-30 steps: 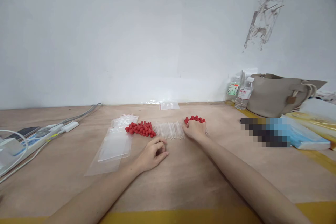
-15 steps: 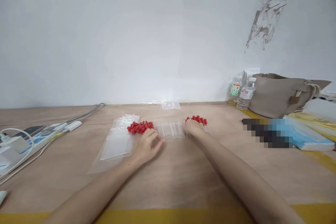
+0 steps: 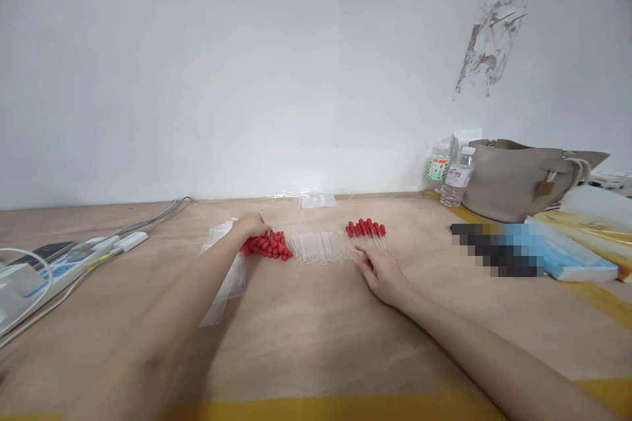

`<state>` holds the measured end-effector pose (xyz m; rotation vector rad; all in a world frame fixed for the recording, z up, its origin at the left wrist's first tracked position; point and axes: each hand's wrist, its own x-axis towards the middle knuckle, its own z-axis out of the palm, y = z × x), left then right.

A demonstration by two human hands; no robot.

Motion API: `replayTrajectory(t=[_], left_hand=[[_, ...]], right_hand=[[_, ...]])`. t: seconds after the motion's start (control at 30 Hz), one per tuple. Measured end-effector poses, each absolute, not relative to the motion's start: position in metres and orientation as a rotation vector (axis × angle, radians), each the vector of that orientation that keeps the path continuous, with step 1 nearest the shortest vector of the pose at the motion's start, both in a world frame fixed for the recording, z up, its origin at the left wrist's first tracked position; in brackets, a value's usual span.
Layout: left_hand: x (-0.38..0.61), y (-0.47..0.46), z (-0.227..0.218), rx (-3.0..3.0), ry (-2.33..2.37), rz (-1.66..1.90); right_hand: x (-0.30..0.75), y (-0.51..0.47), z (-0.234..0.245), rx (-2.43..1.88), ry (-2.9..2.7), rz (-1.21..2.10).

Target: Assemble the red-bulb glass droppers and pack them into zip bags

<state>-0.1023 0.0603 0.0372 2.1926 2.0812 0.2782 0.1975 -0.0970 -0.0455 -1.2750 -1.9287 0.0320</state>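
On the wooden table [image 3: 316, 342] lies a pile of red rubber bulbs [image 3: 269, 245], a row of clear glass tubes [image 3: 320, 247] and a small group of droppers with red bulbs [image 3: 366, 229]. My left hand [image 3: 251, 223] reaches over the far left edge of the red bulb pile, fingers curled down onto it. Whether it holds a bulb is hidden. My right hand [image 3: 382, 273] rests on the table just in front of the finished droppers, fingers stretched toward the glass tubes, holding nothing that I can see. Clear plastic bags [image 3: 227, 283] lie under my left forearm.
A power strip with cables [image 3: 59, 263] sits at the left. A small clear bag [image 3: 318, 199] lies by the wall. Two water bottles [image 3: 451, 177], a beige handbag [image 3: 523, 177] and stacked packets [image 3: 567, 256] fill the right side. Yellow tape [image 3: 345, 408] edges the table front.
My left hand has moved forward from the table in front of the tubes to the far side of the red bulb pile. My right hand has drawn back from the droppers toward me.
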Motion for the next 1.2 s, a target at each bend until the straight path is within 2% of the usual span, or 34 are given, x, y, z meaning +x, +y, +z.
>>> replayTrajectory(t=[0.17,0.33,0.57,0.63,0.67,0.77,0.9,1.2], left_hand=[[-0.098,0.067,0.033,2.126,2.117,0.268],[-0.107,0.058,0.035,2.095,2.036,0.459],[-0.103,0.032,0.042,2.087,1.851,1.029],[-0.096,0.010,0.034,2.089,1.696,1.165],[-0.091,-0.004,0.027,2.049,1.458,1.254],[-0.077,-0.046,0.000,2.020,1.057,1.115],[-0.061,-0.080,-0.029,2.159,1.001,0.986],[-0.050,-0.083,-0.028,2.291,0.977,0.877]], right_hand=[[0.199,-0.095,-0.049,-1.286,-1.945,0.016],[0.199,-0.094,-0.048,-1.295,-1.950,0.028],[0.199,-0.097,-0.048,-1.258,-1.953,0.019],[0.197,-0.098,-0.047,-1.237,-1.941,0.034],[0.196,-0.099,-0.046,-1.224,-1.934,0.047],[0.192,-0.102,-0.044,-1.186,-1.923,0.091],[0.184,-0.107,-0.041,-1.173,-1.945,0.145],[0.162,-0.117,-0.038,-1.135,-2.108,0.139]])
